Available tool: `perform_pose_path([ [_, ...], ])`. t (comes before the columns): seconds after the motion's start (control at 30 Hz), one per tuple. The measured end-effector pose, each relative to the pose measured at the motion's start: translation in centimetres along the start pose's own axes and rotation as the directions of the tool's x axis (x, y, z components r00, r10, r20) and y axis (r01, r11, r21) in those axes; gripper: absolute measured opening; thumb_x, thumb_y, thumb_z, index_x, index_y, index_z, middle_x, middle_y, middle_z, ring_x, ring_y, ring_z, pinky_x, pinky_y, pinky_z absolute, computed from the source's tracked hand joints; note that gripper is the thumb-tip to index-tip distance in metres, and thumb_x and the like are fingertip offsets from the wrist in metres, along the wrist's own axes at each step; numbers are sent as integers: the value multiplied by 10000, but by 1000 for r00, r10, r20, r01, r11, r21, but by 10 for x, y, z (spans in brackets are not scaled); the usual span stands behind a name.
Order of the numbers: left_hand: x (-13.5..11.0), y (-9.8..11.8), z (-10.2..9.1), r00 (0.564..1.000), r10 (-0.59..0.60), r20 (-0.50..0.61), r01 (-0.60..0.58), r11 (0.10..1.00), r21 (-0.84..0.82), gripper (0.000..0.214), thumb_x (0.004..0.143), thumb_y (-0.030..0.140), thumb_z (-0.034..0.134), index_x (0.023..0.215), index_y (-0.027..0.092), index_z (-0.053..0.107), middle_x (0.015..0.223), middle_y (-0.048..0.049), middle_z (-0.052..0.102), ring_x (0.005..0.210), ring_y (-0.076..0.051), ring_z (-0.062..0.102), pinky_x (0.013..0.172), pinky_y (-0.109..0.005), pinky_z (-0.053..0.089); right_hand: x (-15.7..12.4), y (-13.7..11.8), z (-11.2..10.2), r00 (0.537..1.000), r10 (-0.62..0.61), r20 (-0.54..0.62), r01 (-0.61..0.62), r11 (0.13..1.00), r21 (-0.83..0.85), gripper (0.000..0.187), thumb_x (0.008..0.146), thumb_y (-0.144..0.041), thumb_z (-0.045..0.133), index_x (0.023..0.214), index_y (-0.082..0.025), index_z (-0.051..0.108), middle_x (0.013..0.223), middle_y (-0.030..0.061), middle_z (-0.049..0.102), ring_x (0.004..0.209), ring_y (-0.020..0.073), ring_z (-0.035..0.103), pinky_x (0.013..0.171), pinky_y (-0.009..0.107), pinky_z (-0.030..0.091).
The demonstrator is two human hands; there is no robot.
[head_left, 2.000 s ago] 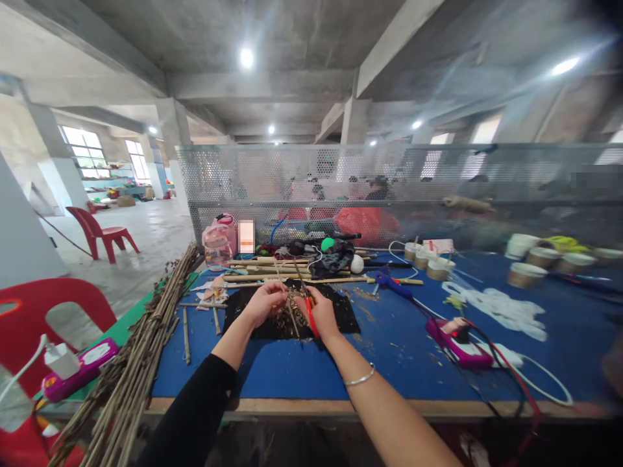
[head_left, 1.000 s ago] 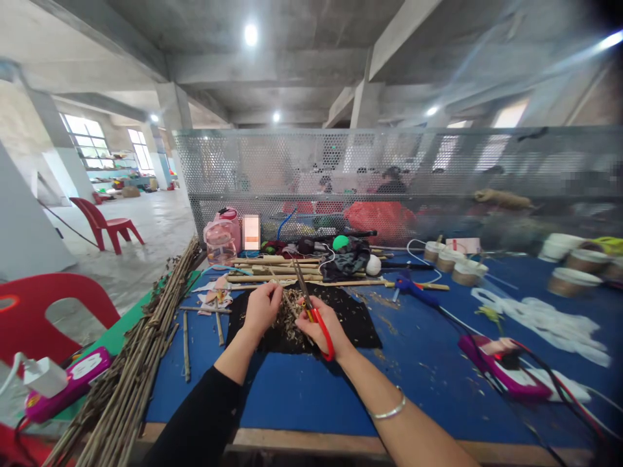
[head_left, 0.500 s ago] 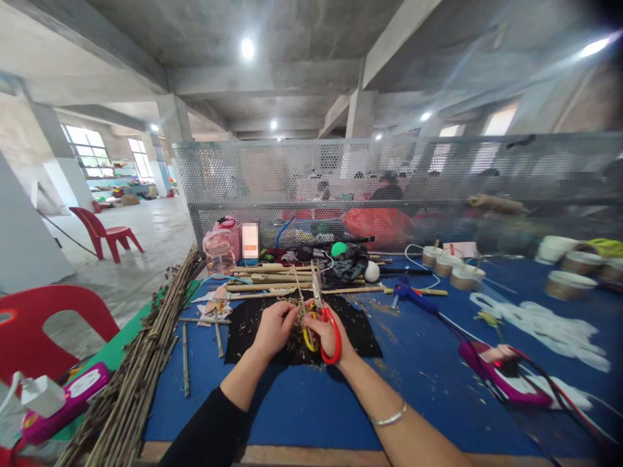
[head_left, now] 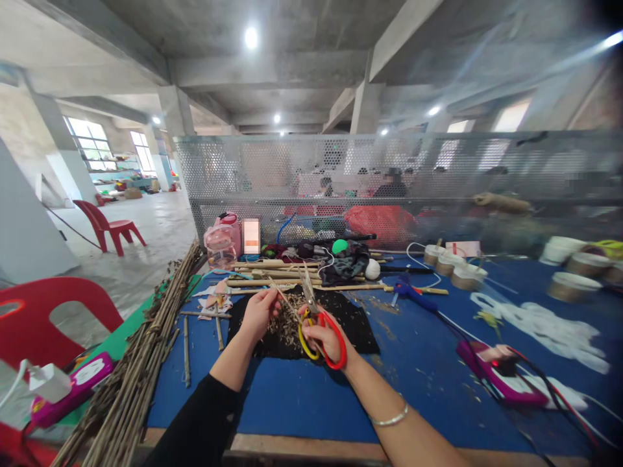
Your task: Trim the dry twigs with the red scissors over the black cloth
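Note:
My right hand (head_left: 325, 334) is closed around scissors (head_left: 308, 292) with one red and one yellow handle loop, their blades pointing up and away. A thin twig (head_left: 291, 305) slants between my hands. At its upper end, the fingertips of my left hand (head_left: 260, 314) are pinched together on it; its lower end runs to the fingers of my right hand. Beneath both hands lies a black cloth (head_left: 357, 331), strewn with a heap of small brown clippings (head_left: 285, 329).
A long bundle of twigs (head_left: 141, 363) lies along the left edge of the blue table (head_left: 292, 408). Thicker sticks (head_left: 272, 283) lie behind the cloth. To the right are a blue glue gun (head_left: 413, 293), a purple power strip (head_left: 506, 379) and several tubs (head_left: 467, 275).
My left hand has moved left and slightly up, away from my right hand, so more of the twig and the clippings show. The scissors have tilted left.

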State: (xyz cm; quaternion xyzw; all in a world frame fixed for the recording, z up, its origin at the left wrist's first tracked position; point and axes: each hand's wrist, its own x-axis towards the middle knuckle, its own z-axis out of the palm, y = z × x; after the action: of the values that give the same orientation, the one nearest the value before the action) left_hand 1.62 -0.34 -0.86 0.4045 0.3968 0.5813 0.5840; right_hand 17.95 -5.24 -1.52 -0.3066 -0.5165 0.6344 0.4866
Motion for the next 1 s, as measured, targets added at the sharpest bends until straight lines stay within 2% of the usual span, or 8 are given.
perform_pose_path([
  [0.1,-1,2,1,999,1,42,1,999,-39,335,593,401,696,741,106,639,596,4,548,446,-34,422,384,-138,297,0,0,0,999,-19,-27,17,996,-90,324,607,-177,556,922,-191,482,591,-76,471,414,48,384,396,177,290],
  [0.23,-3,6,1,999,-26,30,28,998,-58,354,606,386,690,828,113,649,670,-9,577,496,-43,471,406,-135,343,-1,-4,2,999,-25,-37,19,987,-159,309,606,-183,534,910,-190,480,566,-78,451,423,53,357,414,186,261],
  [0.37,-4,5,2,1000,-31,-3,31,998,-46,352,578,395,715,770,111,639,632,-1,574,502,-43,491,430,-137,370,-4,-10,6,999,-21,-40,12,973,-232,277,605,-198,516,880,-196,478,554,-77,429,423,59,323,419,196,225],
  [0.53,-3,0,3,997,-51,-64,49,998,-42,367,534,380,747,748,108,623,590,6,579,504,-44,512,446,-132,378,-6,-11,9,997,-72,-24,62,951,-302,244,600,-204,513,843,-193,498,555,-71,397,468,68,311,461,204,238],
  [0.73,-3,-2,2,991,-49,-123,48,999,-11,338,572,376,703,732,111,567,610,-11,593,478,-61,527,423,-154,395,-7,-10,10,990,-123,-73,92,937,-338,253,624,-212,522,875,-187,513,572,-71,392,467,64,297,460,199,231],
  [0.87,-7,2,5,995,-73,-66,74,997,21,289,591,344,660,732,142,508,598,6,581,463,-67,520,411,-161,396,-7,-11,8,984,-155,-88,111,919,-379,261,647,-213,517,906,-183,515,574,-68,398,467,68,319,456,195,256],
  [1.0,-14,4,10,995,-92,39,88,990,112,235,643,367,573,689,167,459,572,22,560,431,-73,496,382,-169,374,0,-3,-6,936,-273,-222,102,814,-571,306,660,-234,513,957,-169,547,604,-33,492,497,99,414,492,211,333],
])
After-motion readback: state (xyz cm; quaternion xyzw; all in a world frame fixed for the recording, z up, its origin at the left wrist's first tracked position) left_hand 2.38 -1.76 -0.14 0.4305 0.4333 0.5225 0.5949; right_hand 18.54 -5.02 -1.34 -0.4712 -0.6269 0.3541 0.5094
